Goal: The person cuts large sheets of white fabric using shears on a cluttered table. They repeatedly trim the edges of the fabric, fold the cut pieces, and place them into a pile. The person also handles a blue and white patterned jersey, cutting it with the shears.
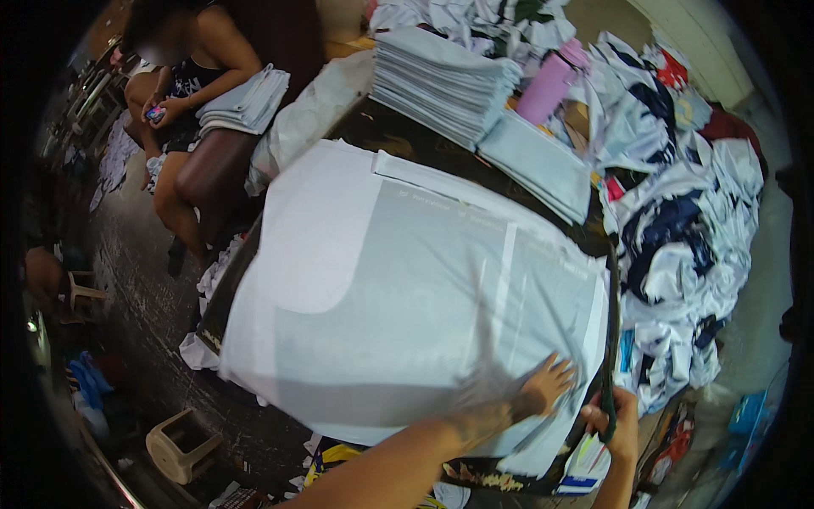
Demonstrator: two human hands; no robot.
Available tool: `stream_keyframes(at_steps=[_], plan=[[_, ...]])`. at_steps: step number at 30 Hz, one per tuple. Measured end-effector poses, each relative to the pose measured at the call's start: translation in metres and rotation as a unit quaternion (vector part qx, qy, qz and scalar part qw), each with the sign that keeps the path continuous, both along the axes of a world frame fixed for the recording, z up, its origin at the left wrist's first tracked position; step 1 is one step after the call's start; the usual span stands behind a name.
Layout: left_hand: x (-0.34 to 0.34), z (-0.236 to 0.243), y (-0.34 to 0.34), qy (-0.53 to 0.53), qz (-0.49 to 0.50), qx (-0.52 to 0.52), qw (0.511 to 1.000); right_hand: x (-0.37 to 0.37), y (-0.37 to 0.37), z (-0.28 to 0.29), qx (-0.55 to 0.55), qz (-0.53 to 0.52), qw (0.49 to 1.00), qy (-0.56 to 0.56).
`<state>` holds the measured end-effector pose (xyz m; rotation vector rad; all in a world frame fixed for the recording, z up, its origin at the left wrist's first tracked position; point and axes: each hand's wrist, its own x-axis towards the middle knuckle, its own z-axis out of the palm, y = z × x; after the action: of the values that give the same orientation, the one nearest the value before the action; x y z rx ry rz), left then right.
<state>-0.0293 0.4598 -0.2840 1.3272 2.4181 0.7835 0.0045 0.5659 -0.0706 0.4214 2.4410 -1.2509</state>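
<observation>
A large sheet of white and grey printed fabric [407, 314] is spread over a dark table [348, 127], its right side creased. My left hand [549, 386] lies on the fabric near the right edge, fingers spread and palm down. Just beyond that edge, my right hand [626, 420] is closed round the handles of dark scissors [608, 410]. The scissors point away from me along the fabric's right border. Their blades are hard to make out against the dark table edge.
A tall stack of folded grey cloth [441, 85] and a lower stack [538, 165] sit at the far side, beside a pink bottle [551, 85]. Loose fabric pieces [678, 254] heap up on the right. A seated person [195, 76] is at far left; a stool [180, 445] stands at lower left.
</observation>
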Motion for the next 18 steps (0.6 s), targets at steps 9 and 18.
stream_keyframes(at_steps=[9,18], plan=[[0.156,-0.024,-0.232,0.154,0.603,0.028,0.782,0.330,0.082,-0.080,-0.080,-0.078,0.973,-0.200],[0.308,-0.037,-0.355,-0.498,0.589,0.537,0.341,0.344,-0.037,-0.145,-0.129,0.262,0.879,-0.377]])
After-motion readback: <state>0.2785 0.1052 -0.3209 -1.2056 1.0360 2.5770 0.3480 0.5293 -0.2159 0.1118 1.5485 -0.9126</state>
